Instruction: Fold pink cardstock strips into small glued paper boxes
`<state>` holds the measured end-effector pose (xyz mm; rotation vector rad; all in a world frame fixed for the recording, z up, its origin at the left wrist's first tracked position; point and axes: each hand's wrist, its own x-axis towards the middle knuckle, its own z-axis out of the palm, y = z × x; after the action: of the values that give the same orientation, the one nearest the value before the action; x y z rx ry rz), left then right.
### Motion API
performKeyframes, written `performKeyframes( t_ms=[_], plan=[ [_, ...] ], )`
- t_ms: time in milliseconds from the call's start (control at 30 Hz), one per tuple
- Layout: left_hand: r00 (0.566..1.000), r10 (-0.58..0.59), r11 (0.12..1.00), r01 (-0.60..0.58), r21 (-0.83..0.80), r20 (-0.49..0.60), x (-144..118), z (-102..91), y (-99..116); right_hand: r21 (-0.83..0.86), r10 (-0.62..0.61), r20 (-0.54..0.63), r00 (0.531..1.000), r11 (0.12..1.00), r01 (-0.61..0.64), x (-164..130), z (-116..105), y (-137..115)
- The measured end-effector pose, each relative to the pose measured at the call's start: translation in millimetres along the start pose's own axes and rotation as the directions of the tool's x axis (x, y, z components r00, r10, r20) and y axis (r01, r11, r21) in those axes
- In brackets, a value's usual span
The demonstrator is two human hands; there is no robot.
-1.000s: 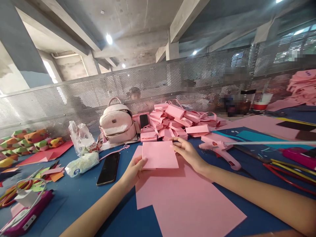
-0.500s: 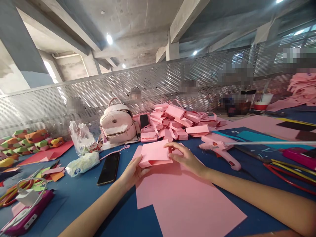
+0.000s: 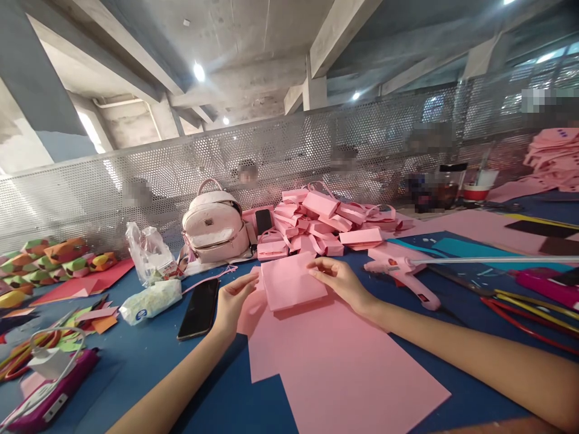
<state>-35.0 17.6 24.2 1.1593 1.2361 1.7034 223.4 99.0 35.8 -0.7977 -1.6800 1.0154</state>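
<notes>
Both hands are on one small folded pink paper piece [image 3: 292, 280], which sits tilted just above a large pink sheet [image 3: 344, 367] spread on the blue table [image 3: 136, 355]. The right hand [image 3: 341, 282] pinches the piece's far right edge between thumb and fingertips. The left hand [image 3: 233, 296] is loosely open, its fingertips at the piece's left edge; whether they press it or only brush it cannot be told.

Judging by the stack-like thickness of the piece, the step in hand looks like squaring or creasing a fold. A next move would call for a firmer hold from the left hand, so the right can run along an edge without the piece skewing.

Between the two hands lies the piece itself, nearer the right thumb than the left palm. Just left of the left hand rests a black phone [image 3: 199, 307]. Right of the right hand lies a pink glue gun [image 3: 402, 274]. Beyond both hands is a heap of finished pink paper boxes [image 3: 325, 226], with a pale backpack [image 3: 215, 226] beside it.
</notes>
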Motion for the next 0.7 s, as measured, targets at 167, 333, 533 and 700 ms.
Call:
performKeyframes(
  t_ms=[167,333,533,700],
  plan=[
    [0.997,-0.011,1.000,0.012,0.010,-0.070,4,-5.3,-7,-0.008,-0.009,0.006,1.000,1.000,0.009,1,0,1],
    [0.997,0.034,0.999,-0.031,0.043,-0.064,3,-6.0,-2,0.007,-0.010,0.049,0.999,1.000,0.009,-1,0,-2],
    [0.991,0.128,0.987,-0.123,0.103,-0.036,1,-5.1,4,-0.008,-0.029,0.076,0.997,1.000,0.030,-4,2,-7],
    [0.986,0.163,0.979,-0.156,0.134,-0.038,1,-4.9,5,-0.002,-0.038,0.076,0.996,0.999,0.038,-3,1,-7]
  ],
)
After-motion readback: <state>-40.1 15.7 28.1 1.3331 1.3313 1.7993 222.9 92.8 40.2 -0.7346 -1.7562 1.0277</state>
